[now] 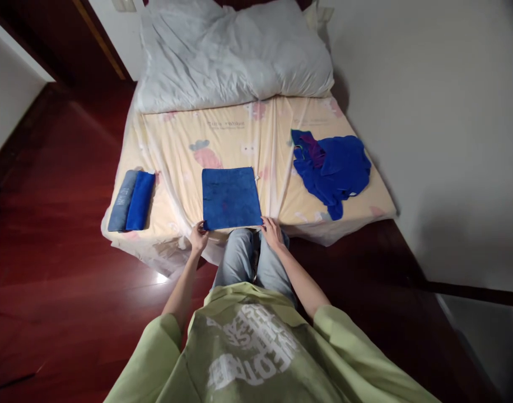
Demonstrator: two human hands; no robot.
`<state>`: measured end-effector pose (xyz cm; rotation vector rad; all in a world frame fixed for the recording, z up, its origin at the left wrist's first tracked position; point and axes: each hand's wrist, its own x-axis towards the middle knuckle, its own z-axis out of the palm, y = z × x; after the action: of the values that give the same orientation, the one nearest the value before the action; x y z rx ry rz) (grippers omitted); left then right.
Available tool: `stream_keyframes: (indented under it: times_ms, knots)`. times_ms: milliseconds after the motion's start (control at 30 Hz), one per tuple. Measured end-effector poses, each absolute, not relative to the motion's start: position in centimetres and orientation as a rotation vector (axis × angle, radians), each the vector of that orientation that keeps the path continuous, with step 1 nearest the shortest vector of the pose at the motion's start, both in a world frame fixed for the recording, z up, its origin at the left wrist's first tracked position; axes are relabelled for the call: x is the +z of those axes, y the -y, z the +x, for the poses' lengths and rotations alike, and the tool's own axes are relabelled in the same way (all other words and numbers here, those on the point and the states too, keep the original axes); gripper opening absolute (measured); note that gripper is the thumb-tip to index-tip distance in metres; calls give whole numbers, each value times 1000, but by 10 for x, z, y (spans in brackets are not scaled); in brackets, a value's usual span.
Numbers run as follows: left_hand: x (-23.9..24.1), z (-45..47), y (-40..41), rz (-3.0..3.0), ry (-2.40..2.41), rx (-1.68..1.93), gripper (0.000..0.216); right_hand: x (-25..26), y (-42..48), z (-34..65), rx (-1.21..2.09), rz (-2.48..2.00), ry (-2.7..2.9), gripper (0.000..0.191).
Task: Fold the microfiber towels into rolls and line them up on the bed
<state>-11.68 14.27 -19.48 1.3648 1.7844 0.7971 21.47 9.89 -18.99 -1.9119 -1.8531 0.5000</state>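
A square blue towel (231,198) lies spread flat on the bed's near edge, in front of my legs. At its near left corner, my left hand (199,236) pinches the cloth between thumb and fingers. My right hand (272,232) has the near right corner between its fingertips. Off to the left, a rolled or folded grey towel (122,200) with pale lettering lies against a bright blue one (140,200). A crumpled heap of blue cloths (338,168), with a purple piece (313,150) among them, rests on the right side.
The bed (176,145) has a pale yellow printed sheet under a thin see-through cover. A large grey-white quilt or pillow (235,56) fills its far end. A white wall (441,123) borders the right side, and dark red floor (50,224) extends to the left.
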Motion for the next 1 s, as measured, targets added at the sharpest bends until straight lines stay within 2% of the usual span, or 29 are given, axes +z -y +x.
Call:
stream_keyframes:
  times_ms: [367, 700, 1000]
  knots:
    - [-204, -127, -159, 1603, -1753, 826, 48, -194, -108, 222, 552, -1842, 1764, 39]
    - [-223, -146, -198, 1801, -1654, 804, 34, -224, -145, 227, 603, -1705, 1604, 52]
    - [-240, -157, -207, 1838, -1547, 957, 25, -249, -168, 229, 666, -1589, 1488, 38]
